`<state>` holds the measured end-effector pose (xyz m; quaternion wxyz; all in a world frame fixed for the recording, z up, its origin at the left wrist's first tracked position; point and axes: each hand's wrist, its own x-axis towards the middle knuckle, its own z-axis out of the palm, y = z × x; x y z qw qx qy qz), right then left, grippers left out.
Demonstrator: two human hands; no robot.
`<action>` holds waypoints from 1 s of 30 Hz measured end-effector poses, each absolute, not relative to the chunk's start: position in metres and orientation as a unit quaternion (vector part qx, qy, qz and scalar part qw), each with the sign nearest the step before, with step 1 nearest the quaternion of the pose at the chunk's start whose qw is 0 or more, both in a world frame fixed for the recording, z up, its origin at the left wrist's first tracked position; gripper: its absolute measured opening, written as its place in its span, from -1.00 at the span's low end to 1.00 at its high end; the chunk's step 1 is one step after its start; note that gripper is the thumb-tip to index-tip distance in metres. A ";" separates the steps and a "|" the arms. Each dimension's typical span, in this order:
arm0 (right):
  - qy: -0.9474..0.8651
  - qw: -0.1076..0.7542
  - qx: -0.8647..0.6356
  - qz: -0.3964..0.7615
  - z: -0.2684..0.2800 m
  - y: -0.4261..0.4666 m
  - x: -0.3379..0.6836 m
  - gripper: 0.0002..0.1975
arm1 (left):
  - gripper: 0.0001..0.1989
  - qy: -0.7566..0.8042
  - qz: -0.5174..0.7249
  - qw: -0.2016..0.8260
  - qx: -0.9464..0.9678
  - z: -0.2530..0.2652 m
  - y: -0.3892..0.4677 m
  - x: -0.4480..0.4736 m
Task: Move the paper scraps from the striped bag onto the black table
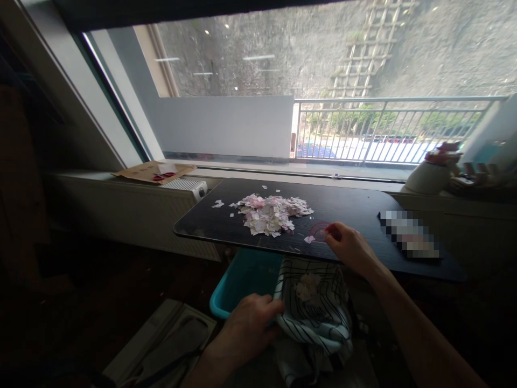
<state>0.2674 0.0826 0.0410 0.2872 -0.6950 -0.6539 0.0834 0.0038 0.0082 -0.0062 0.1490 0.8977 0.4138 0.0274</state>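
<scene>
In front of us spreads the dark table (343, 205), and below its near edge our left hand (258, 318) has its fingers closed on the near left rim of a striped bag (319, 335). The bag looks thin, limp and light, so we judge it wants holding by the rim, lest its mouth sag; some pale pieces (307, 285) lie inside. The heap of paper scraps (269, 215) sits on the table, left of our right hand (351, 245); it should be nearly weightless, loose and quick to scatter, best gathered with a cupped palm. That right hand pinches what looks like a clear pink protractor (317, 226) between thumb and fingers, near the table's front edge. We expect it to be stiff, smooth, a little slippery and perhaps brittle, easiest held by its edge. A lone scrap (309, 239) lies at its left, touching or just beside, we cannot tell; so flat a piece may be fiddly for fingertips. Around these, the radiator (153, 215) stands past the table's left end, and the teal bin (220, 305) crowds the bag's left side. The table's front edge stands between heap and bag. Rightward lies a blurred item (412, 237); red scissors (163, 176) rest far left, well apart from our hands.
</scene>
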 end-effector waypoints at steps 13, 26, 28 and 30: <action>-0.650 0.260 -0.711 0.066 0.053 0.068 0.279 -0.83 | -0.83 0.414 0.026 0.160 0.896 -0.003 0.009 0.005; -0.659 0.299 -0.679 0.120 0.037 0.063 0.295 -0.80 | -0.83 0.419 0.055 0.173 0.890 -0.005 0.012 0.000; -0.664 0.296 -0.673 0.137 0.037 0.059 0.295 -0.81 | -0.81 0.422 0.073 0.189 0.884 -0.004 0.014 -0.004; -0.664 0.303 -0.667 0.150 0.038 0.056 0.293 -0.80 | -0.79 0.422 0.081 0.202 0.880 -0.003 0.016 -0.006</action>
